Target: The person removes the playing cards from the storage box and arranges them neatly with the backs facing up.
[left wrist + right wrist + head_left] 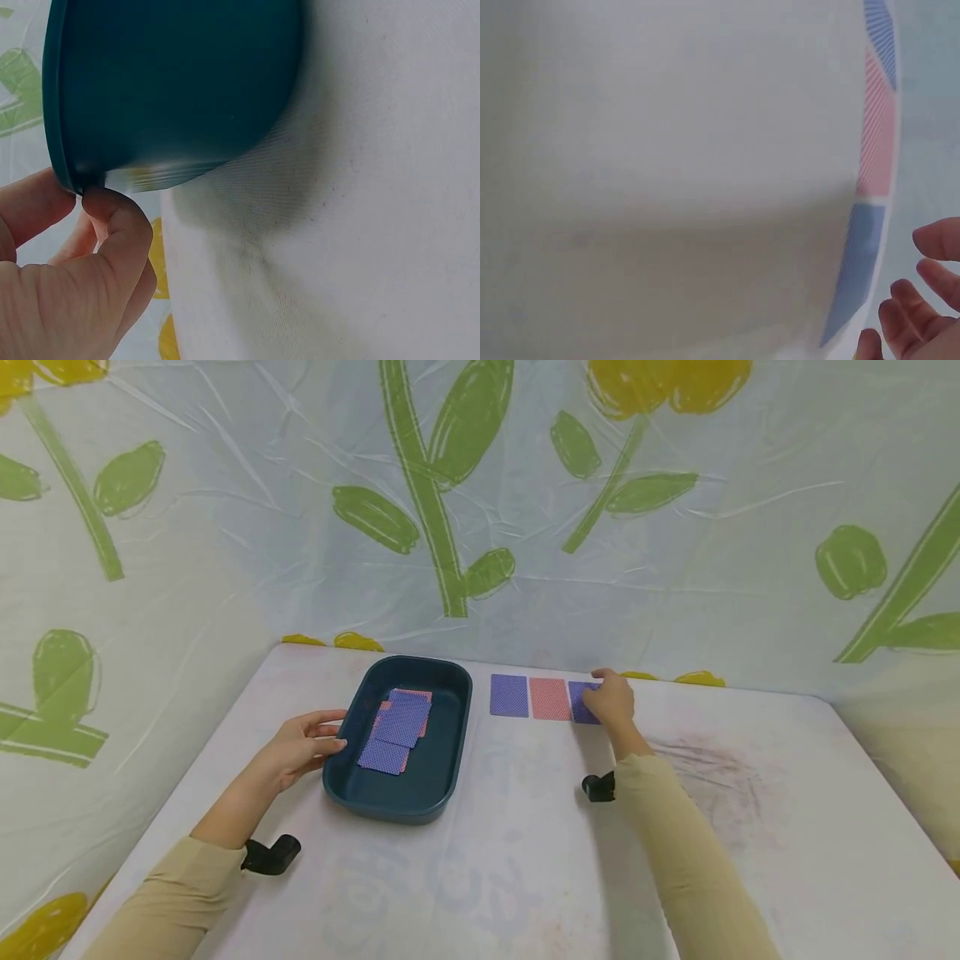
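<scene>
A dark teal tray (397, 802) stands left of the table's middle, holding several face-down playing cards (397, 718) with blue and red patterned backs. My left hand (296, 747) is at its left side; in the left wrist view, thumb and fingers pinch the tray's rim. To the right, three face-down cards lie in a row: a blue card (509, 696), a red card (550, 699) and another blue card (581, 702). My right hand (615, 700) is over that last card's right part, hiding some of it. Its fingers (904, 296) look loosely bent and apart, with nothing between them.
The white table (495, 827) carries faint marks and a dark smudge (712, 768) on the right. A plastic sheet (525, 585) printed with flowers hangs behind it. Each wrist wears a black camera mount, the left mount (272, 856) and the right mount (598, 787).
</scene>
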`<action>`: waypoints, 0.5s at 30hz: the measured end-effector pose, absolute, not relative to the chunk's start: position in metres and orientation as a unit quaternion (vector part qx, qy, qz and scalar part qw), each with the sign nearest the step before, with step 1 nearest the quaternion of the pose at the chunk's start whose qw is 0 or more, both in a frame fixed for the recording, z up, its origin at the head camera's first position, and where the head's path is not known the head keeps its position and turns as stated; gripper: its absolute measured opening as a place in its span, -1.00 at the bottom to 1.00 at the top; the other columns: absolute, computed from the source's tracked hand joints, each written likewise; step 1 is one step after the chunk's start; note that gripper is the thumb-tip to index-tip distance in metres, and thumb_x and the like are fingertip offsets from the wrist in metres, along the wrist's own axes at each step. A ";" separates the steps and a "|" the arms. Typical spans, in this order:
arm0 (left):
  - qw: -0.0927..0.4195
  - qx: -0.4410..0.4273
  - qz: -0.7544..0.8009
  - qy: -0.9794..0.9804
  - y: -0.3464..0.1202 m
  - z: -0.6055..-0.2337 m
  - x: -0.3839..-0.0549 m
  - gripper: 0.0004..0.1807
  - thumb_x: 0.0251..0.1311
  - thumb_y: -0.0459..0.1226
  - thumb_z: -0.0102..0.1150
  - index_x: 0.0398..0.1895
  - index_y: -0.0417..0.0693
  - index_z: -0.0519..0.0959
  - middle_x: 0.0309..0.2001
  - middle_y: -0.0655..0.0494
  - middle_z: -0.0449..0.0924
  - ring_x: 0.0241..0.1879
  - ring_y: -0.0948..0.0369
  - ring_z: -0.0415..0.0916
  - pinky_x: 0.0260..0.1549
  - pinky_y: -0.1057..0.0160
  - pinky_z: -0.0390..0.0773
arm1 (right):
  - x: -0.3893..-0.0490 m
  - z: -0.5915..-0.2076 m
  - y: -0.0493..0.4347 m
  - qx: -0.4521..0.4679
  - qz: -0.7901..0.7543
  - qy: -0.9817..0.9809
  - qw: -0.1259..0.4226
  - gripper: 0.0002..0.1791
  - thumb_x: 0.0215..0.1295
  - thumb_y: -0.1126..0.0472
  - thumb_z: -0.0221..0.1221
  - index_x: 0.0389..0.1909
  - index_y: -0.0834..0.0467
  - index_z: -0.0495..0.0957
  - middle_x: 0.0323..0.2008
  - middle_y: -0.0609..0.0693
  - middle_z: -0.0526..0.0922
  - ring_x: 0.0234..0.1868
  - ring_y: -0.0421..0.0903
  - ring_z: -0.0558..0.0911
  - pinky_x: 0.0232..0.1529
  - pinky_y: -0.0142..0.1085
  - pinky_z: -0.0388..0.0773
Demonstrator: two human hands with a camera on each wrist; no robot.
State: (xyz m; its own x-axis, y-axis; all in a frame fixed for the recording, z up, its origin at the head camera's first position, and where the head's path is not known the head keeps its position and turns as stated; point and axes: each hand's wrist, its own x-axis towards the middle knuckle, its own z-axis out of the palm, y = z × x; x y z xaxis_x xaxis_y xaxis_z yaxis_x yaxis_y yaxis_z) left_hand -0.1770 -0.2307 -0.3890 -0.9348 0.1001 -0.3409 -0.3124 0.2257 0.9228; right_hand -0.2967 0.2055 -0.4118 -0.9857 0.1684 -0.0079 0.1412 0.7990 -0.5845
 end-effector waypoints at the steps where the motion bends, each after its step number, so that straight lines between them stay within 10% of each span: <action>1: 0.167 -0.068 0.617 0.766 -0.231 -0.389 -0.177 -0.33 0.24 -0.43 0.07 0.39 -0.27 0.08 0.20 -0.31 0.18 -0.07 0.12 0.40 -0.07 0.21 0.49 | -0.297 -0.410 0.202 -0.077 0.320 -0.944 0.022 -0.47 0.14 0.32 -0.03 0.19 0.34 0.35 -0.09 0.31 0.51 -0.28 0.09 0.43 -0.33 -0.12 0.40; 15: 0.163 -0.064 0.624 0.761 -0.231 -0.390 -0.177 -0.34 0.23 -0.44 0.07 0.39 -0.27 0.09 0.18 -0.30 0.20 -0.10 0.16 0.41 -0.12 0.27 0.50 | -0.301 -0.377 0.132 -0.005 0.451 -0.892 -0.007 -0.63 0.26 0.34 0.06 0.09 0.31 0.44 -0.04 0.27 0.47 -0.14 0.09 0.46 -0.18 -0.19 0.44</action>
